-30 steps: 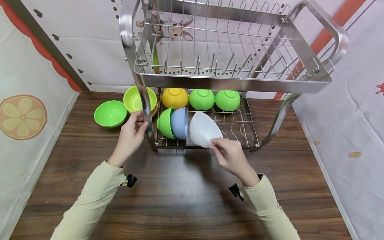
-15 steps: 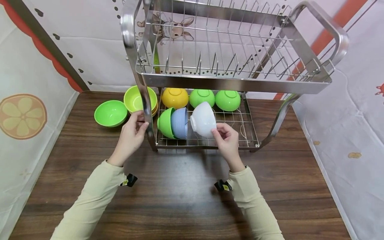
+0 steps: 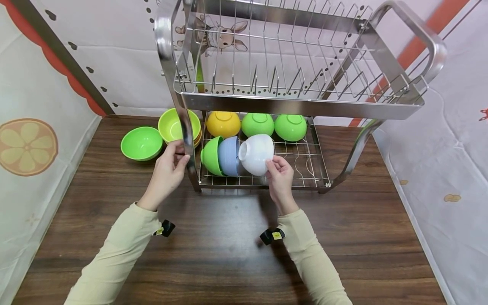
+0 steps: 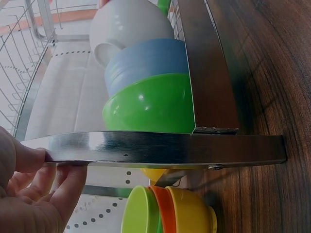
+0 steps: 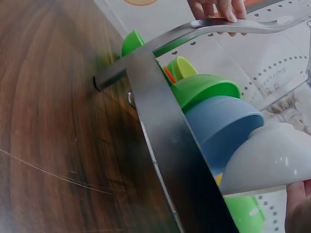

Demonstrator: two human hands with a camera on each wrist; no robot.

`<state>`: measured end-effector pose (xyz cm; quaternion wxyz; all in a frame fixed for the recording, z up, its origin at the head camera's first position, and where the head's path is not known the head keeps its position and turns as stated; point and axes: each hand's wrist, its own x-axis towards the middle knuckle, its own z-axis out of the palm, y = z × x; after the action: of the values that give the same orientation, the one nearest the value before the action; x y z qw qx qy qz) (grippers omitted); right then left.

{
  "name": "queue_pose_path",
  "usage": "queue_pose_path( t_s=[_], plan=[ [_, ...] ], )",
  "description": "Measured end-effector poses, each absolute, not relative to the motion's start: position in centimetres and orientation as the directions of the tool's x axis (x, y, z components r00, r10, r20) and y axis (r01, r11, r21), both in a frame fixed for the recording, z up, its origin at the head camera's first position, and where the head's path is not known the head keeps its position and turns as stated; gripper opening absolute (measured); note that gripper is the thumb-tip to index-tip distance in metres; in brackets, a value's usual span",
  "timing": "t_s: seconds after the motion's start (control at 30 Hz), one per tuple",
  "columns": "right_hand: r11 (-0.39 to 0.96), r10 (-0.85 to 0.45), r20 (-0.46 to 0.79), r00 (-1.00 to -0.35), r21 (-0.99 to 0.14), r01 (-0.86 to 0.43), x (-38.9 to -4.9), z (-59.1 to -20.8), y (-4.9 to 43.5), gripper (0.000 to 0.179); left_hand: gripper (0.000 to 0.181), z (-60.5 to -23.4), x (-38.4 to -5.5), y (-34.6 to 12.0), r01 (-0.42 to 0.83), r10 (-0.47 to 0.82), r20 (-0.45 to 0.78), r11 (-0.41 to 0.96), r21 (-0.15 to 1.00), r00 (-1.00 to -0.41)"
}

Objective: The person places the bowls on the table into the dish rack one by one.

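Observation:
My right hand point(image 3: 280, 176) pinches the rim of a white bowl point(image 3: 257, 154), tipped on its side with its foot facing left, over the lower tier of a metal dish rack point(image 3: 248, 101). Directly left of it, a blue bowl point(image 3: 228, 156) and a green bowl point(image 3: 211, 156) stand on edge in the front row. In the right wrist view the white bowl point(image 5: 272, 160) comes right up to the blue bowl point(image 5: 223, 128). My left hand point(image 3: 164, 173) grips the rack's left front leg point(image 4: 121, 148), thumb on one side and fingers on the other.
Behind the front row, a yellow bowl point(image 3: 223, 124) and two green bowls point(image 3: 257, 126) sit upside down. Left of the rack, a green bowl point(image 3: 141, 144) and a stack of bowls topped by a yellow-green one point(image 3: 169, 125) stand on the wooden table point(image 3: 213, 262). The rack's upper tier overhangs the lower one.
The white bowl has turned from tilted low to standing on its side and shifted left against the row, with my right hand moving left and up. My left hand has stayed put.

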<state>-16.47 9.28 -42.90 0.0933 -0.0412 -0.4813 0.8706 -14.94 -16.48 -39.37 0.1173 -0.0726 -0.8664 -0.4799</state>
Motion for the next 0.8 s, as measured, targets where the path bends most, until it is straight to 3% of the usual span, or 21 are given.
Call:
queue_pose_path(
  t_s=[0.33, 0.8],
  plan=[
    [-0.545, 0.186, -0.058, -0.981, -0.837, -0.054, -16.9, -43.9, 8.3, 0.027, 0.033, -39.2, -14.9, -16.5, 0.226, 0.014, 0.259, 0.535, 0.814, -0.966],
    [-0.402, 0.217, -0.063, -0.974, -0.915, -0.030, -17.3, -45.0, 7.4, 0.021, 0.033, -39.1, -14.9, -16.6, 0.225, 0.013, 0.258, 0.537, 0.813, -0.966]
  ],
)
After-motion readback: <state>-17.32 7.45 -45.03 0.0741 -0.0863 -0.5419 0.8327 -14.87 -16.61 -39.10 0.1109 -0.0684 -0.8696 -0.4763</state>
